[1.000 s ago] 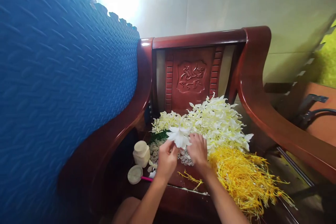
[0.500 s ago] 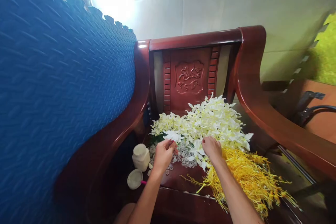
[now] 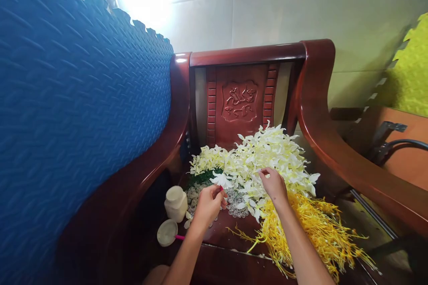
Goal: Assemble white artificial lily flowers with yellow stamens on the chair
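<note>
My left hand [image 3: 210,205] is closed in a pinch on a white artificial flower [image 3: 221,181], which spreads out above the fingertips. A bit of pink shows between those fingers; what it belongs to I cannot make out. At the edge of a heap of pale white-yellow artificial flowers [image 3: 274,151], my right hand [image 3: 274,187] has its thumb and fingertips pressed together. Whatever they hold is too small or hidden to name. Small clear ring-like plastic pieces [image 3: 239,207] lie between and beyond the hands. Yellow stringy strands [image 3: 310,222] are piled below my right forearm.
Everything lies on the seat of a dark red wooden armchair [image 3: 247,53]. A white jar [image 3: 176,204] and a round lid or dish [image 3: 167,232] with a pink stick [image 3: 179,237] sit at left. Blue foam matting [image 3: 100,98] stands along the left side.
My right hand has lifted slightly, and its fingers now show pinched above the flower heap. The left hand still holds the white flower, slightly lower in view.
</note>
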The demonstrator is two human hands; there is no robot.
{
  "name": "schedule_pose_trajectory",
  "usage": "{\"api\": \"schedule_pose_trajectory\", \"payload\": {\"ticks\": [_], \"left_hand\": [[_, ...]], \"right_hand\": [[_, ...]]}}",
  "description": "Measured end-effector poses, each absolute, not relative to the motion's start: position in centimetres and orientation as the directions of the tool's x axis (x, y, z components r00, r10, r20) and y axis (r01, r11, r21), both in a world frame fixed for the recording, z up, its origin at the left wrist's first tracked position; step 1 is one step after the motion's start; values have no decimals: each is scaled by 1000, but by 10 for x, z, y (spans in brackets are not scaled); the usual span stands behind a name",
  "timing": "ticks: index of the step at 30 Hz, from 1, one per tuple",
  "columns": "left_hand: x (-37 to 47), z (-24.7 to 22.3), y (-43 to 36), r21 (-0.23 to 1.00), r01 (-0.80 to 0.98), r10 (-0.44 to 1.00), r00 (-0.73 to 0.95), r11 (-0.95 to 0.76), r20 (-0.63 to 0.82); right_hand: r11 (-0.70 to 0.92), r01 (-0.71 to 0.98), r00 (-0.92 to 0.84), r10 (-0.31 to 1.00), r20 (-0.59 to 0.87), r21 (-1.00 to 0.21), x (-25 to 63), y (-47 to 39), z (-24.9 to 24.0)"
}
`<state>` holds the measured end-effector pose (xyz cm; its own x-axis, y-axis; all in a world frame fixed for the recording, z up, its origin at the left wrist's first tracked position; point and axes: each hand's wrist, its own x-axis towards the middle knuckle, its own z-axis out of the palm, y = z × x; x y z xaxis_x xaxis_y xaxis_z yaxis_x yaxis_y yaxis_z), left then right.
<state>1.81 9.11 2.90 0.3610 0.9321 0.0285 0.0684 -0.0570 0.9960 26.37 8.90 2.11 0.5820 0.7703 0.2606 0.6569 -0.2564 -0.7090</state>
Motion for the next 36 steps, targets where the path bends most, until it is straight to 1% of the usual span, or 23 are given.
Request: {"api": "schedule_pose_trajectory", "payload": {"ticks": [4, 5, 6, 7, 8, 9, 10, 11, 12, 13, 15, 17, 19, 22, 23, 24, 25, 26, 28, 30, 33, 36], "left_hand": [[18, 29, 90, 996, 53, 930, 363, -77, 53], [18, 29, 89, 994, 59, 929, 364, -89, 62], [18, 29, 89, 993, 67, 928, 367, -101, 70], [18, 29, 88, 991, 77, 926, 371, -110, 74], [19, 28, 87, 990, 87, 923, 377, -116, 75], [19, 28, 86, 988, 95, 921, 383, -120, 75], [19, 27, 85, 987, 106, 919, 388, -124, 74], [20, 27, 84, 984, 118, 917, 392, -130, 74], [21, 27, 83, 982, 130, 916, 395, -137, 75], [22, 27, 82, 979, 142, 915, 395, -143, 76], [23, 27, 81, 976, 158, 916, 395, -148, 75], [24, 27, 80, 978, 155, 915, 396, -143, 71], [24, 27, 79, 979, 149, 914, 400, -142, 72], [24, 25, 80, 974, 162, 912, 403, -157, 79], [24, 24, 80, 971, 172, 911, 405, -165, 83], [24, 22, 80, 968, 182, 909, 407, -174, 87], [24, 21, 80, 964, 193, 908, 409, -184, 91], [24, 20, 80, 960, 203, 907, 412, -191, 93], [25, 18, 79, 956, 217, 904, 417, -196, 91], [26, 18, 78, 957, 217, 901, 424, -194, 87], [26, 20, 75, 958, 203, 893, 440, -202, 95], [26, 24, 73, 961, 168, 883, 454, -218, 120]], "right_hand": [[-187, 518, 637, 736, 231, -835, 261, 88, 32], [-160, 469, 643, 736, 211, -869, 258, 87, 37], [-115, 384, 645, 744, 176, -916, 255, 86, 41], [-58, 267, 637, 760, 131, -962, 251, 84, 46], [20, 86, 616, 784, 69, -996, 246, 81, 51], [88, -110, 583, 812, 7, -990, 241, 79, 57], [134, -273, 543, 839, -38, -953, 236, 76, 61], [161, -390, 507, 860, -66, -907, 232, 73, 65], [172, -446, 486, 870, -77, -878, 229, 71, 68], [179, -460, 485, 871, -77, -870, 227, 70, 69], [187, -401, 545, 836, -69, -897, 228, 69, 68], [173, -278, 659, 750, -56, -945, 236, 70, 63], [111, -124, 752, 659, -21, -986, 248, 71, 56], [-12, 111, 792, 605, 81, -994, 261, 71, 50], [-25, 139, 790, 606, 96, -990, 262, 71, 51], [-14, 117, 779, 621, 83, -993, 261, 71, 52], [20, 46, 756, 653, 48, -999, 257, 70, 55], [62, -72, 716, 698, -8, -996, 252, 70, 58], [133, -334, 584, 806, -95, -933, 239, 68, 65], [162, -518, 480, 868, -128, -840, 225, 66, 73], [152, -652, 398, 903, -164, -743, 212, 61, 82], [132, -679, 371, 910, -183, -722, 206, 56, 86]]}}
